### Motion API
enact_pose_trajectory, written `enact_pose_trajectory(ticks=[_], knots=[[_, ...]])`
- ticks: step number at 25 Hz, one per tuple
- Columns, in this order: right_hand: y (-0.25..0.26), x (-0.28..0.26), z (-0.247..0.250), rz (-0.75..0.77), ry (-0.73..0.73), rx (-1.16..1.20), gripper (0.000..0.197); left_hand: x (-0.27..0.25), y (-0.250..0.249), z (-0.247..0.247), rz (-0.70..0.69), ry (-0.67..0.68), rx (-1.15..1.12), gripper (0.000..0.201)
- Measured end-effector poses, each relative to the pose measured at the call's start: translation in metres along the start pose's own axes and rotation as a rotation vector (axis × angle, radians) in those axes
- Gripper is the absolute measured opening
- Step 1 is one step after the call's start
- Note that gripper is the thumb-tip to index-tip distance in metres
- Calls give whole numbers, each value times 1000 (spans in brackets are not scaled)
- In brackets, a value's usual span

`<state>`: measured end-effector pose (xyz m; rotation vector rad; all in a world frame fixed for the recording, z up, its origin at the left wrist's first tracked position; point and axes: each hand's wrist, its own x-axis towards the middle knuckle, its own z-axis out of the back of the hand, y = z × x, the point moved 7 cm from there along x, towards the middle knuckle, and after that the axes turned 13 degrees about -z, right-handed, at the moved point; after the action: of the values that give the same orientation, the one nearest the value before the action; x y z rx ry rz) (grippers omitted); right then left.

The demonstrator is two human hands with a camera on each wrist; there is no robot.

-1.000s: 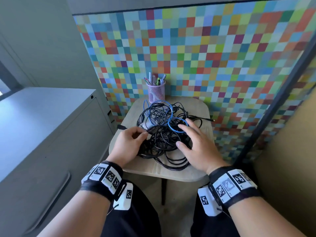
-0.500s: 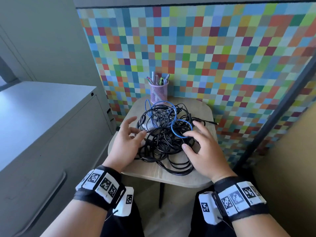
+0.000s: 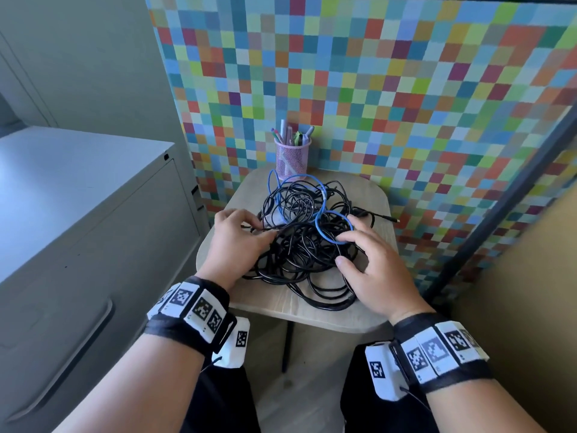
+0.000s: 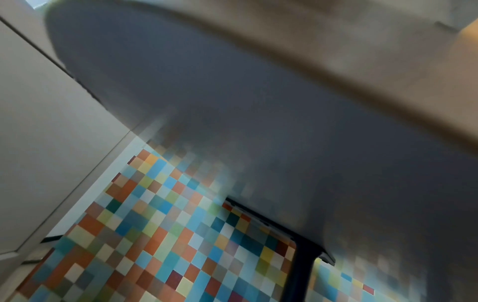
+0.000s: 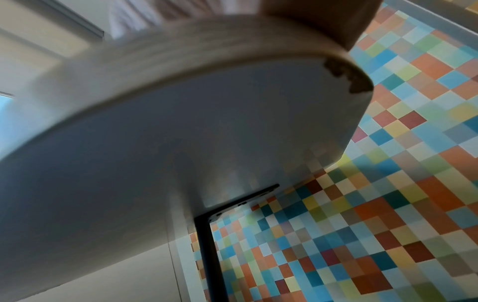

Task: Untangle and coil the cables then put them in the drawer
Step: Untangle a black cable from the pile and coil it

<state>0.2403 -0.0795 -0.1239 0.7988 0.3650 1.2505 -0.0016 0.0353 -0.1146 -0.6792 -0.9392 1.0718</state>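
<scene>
The left grip (image 3: 237, 242) pinches a black strand at the pile's edge; the right grip (image 3: 371, 264) rests spread on it. On the desk (image 3: 312, 314) lies the tangle of cables (image 3: 299, 245) — black, one blue cable (image 3: 331, 226) looped through — with a pen cup (image 3: 292, 157) behind.

This looks like an office nook; a grey metal filing cabinet (image 3: 78, 214) with a lock and recessed drawer handles stands on the left; a small wooden worktop (image 3: 371, 317) on a single dark leg carries a pink mesh pen pot (image 3: 292, 157) full of markers; behind it runs a partition (image 3: 374, 89) covered in many-coloured squares, framed by a dark post (image 3: 499, 207).
</scene>
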Motion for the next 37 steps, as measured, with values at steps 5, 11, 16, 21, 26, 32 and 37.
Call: enact_pose_trajectory(ticks=[5,11,16,21,26,32,37], knots=[[0,1,2,-6,19,63,31,1,2,-4,80,53,-204,22],[4,2,5,-33,54,73,32,11,-20,-6,141,242,-29,61],[10,3,17,-60,9,126,28,15,-30,-9,36,314,173,70],[33,-12,26,100,-248,152,21,17,-12,-7,87,260,-68,94],[41,-21,3,80,-116,350,21,13,-11,-5,74,246,-38,52],[26,-27,-5,58,-155,376,27,0,-41,35,-165,-9,37,11],[28,-32,-10,126,-127,445,49,-34,-83,57,-443,-132,-62,21]])
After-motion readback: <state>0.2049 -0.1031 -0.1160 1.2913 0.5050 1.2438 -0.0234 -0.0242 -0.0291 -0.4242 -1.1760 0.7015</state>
